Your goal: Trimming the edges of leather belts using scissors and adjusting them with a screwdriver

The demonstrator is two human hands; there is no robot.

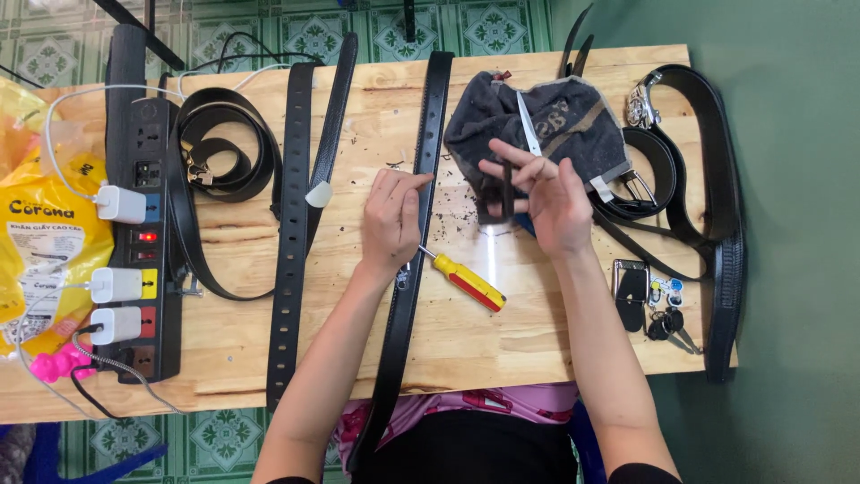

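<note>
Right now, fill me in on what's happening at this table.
A person sits at a wooden table strewn with black belts. The left hand presses on a long belt lying lengthwise in front of them. The right hand pinches a small dark strap piece above a grey cloth. A yellow-and-red screwdriver lies between the hands, untouched. A power strip sits at the left edge.
</note>
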